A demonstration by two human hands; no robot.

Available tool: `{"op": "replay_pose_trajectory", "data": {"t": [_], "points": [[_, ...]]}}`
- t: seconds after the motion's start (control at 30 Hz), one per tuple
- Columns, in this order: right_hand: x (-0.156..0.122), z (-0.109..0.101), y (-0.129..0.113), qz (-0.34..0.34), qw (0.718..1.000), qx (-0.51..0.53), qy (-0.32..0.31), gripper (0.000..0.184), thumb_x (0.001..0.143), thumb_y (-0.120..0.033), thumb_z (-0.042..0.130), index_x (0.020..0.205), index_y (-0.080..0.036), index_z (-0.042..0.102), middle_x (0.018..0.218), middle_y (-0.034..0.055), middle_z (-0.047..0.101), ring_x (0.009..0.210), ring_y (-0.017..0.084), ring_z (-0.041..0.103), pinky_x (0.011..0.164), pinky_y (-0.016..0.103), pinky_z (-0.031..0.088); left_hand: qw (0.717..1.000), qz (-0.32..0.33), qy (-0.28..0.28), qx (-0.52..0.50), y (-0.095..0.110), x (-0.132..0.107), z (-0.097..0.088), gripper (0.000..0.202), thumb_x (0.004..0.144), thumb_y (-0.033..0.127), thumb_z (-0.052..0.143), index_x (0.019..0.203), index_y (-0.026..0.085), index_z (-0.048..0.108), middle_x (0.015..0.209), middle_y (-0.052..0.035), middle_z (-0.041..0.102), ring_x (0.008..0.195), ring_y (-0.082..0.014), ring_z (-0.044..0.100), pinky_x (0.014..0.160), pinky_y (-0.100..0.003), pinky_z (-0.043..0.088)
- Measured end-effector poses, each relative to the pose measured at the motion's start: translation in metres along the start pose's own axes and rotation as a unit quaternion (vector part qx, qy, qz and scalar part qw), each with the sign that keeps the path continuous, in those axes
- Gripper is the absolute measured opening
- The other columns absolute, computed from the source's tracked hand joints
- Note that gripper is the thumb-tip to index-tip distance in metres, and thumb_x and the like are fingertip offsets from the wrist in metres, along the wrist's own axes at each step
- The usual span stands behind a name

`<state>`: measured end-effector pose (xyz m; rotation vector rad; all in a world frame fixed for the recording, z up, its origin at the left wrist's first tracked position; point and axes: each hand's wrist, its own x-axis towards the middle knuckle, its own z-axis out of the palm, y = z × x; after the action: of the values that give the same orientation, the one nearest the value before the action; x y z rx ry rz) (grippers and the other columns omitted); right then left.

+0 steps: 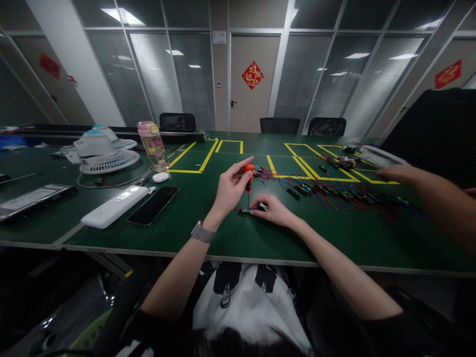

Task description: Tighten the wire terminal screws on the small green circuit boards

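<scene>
An orange and black screwdriver [249, 174] stands upright, its handle gripped by my left hand [231, 187]. The shaft points down at a small green circuit board [244, 211] lying on the table. My right hand [273, 210] is closed on the board's right end, its fingertips close to the screwdriver's tip. Part of the board and its dark piece are hidden beneath those fingers. Just beyond the screwdriver lies a bundle of red and blue wires [266, 173].
A row of wired circuit boards [334, 192] stretches to the right. Another person's arm [420, 186] reaches in there. On my left lie a black phone [153, 205], a white power bank [115, 206], a pink-lidded bottle [153, 146] and white fans [107, 161]. Yellow tape [186, 171] marks the green table.
</scene>
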<state>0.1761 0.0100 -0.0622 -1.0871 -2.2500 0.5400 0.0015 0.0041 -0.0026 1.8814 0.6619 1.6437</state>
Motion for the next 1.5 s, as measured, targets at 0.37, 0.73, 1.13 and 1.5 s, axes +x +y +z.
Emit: {"op": "replay_pose_trajectory", "data": {"t": [0.37,0.73,1.13,1.5], "points": [[0.0,-0.001,0.0,0.003,1.0,-0.005,-0.003,0.01,0.078,-0.02,0.069,0.086,-0.016,0.072,0.083,0.0052,0.069,0.08,0.018,0.062,0.076,0.03,0.048,1.0,-0.004,0.0,-0.022,-0.004,0.0,0.001,0.036,0.094,0.029,0.048,0.129,0.022,0.057,0.112,-0.0072,0.065,0.095,-0.0161,0.064,0.084,-0.031,0.053],[0.0,-0.002,0.0,0.004,1.0,-0.005,-0.006,0.011,0.077,-0.021,0.069,0.087,-0.016,0.071,0.084,0.0056,0.07,0.081,0.018,0.063,0.076,0.03,0.048,0.999,-0.028,-0.002,-0.045,-0.003,0.001,0.0,0.037,0.094,0.023,0.045,0.13,0.022,0.056,0.119,-0.0082,0.063,0.093,-0.0135,0.064,0.082,-0.029,0.055],[0.0,-0.001,0.0,-0.003,1.0,-0.013,-0.005,0.011,0.076,-0.019,0.069,0.087,-0.016,0.072,0.084,0.0054,0.07,0.081,0.018,0.063,0.077,0.03,0.048,1.0,-0.016,-0.018,-0.013,-0.002,0.0,0.001,0.039,0.093,0.021,0.048,0.131,0.024,0.054,0.113,-0.0069,0.062,0.094,-0.0139,0.062,0.078,-0.026,0.055],[0.0,0.0,0.003,-0.011,1.0,-0.009,-0.004,0.011,0.077,-0.02,0.069,0.087,-0.017,0.071,0.084,0.0045,0.07,0.08,0.017,0.063,0.076,0.029,0.048,0.995,0.016,0.025,0.1,-0.012,-0.001,-0.001,0.044,0.094,0.018,0.046,0.137,0.028,0.046,0.112,-0.0056,0.058,0.083,-0.0109,0.06,0.069,-0.023,0.054]]}}
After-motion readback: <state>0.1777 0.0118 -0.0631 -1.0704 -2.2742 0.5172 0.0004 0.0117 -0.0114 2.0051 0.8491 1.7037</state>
